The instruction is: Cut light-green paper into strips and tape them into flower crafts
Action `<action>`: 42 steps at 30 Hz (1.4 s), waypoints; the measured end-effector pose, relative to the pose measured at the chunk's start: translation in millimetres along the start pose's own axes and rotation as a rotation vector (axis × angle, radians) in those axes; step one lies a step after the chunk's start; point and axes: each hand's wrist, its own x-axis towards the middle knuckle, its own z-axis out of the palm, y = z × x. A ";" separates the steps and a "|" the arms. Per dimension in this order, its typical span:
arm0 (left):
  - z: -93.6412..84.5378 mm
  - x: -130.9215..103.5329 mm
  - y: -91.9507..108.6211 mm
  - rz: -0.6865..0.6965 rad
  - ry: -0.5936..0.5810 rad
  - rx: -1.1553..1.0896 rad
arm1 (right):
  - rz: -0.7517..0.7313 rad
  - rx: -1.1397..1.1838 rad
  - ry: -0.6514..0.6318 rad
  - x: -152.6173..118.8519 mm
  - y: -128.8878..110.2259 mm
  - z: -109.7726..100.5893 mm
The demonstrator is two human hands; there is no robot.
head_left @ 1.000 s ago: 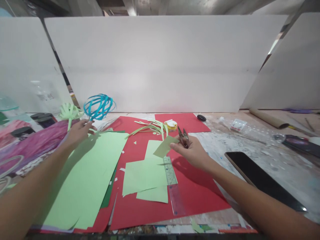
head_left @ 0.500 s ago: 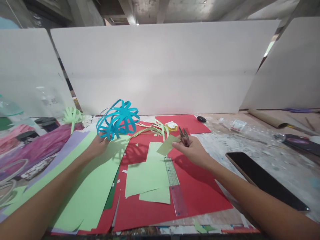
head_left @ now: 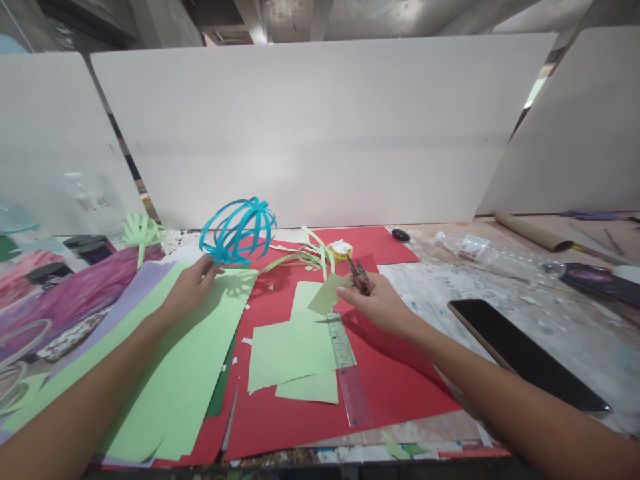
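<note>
My left hand pinches the lower edge of a blue paper-strip ball, a cage of thin looped strips, held over the light green sheets. In my right hand are scissors with their blades pointing up and away, and a small light green paper piece pinched by the thumb. Below that hand a clear ruler lies on red paper, beside cut green paper pieces. Thin pale green strips and a yellow tape roll lie just behind.
A black phone lies at the right, with a clear plastic bottle and a cardboard tube behind it. On the left are a green paper flower, purple cloth and dark jars. White panels stand at the back.
The blue paper ball has turned in my left hand, its strip hub now facing up and its loops seen from the side. My right hand still holds the scissors and green piece.
</note>
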 end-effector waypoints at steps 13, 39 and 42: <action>-2.1 -18.6 116.4 0.295 -0.062 -0.318 | 0.072 0.114 -0.039 -0.6 -2.3 2.7; 47.3 -63.2 180.4 -0.154 -0.414 -1.158 | -0.064 0.045 -0.258 -14.5 -3.5 9.2; 46.7 -65.5 182.1 -0.151 -0.431 -1.152 | -0.053 0.068 -0.272 -15.5 -1.3 12.1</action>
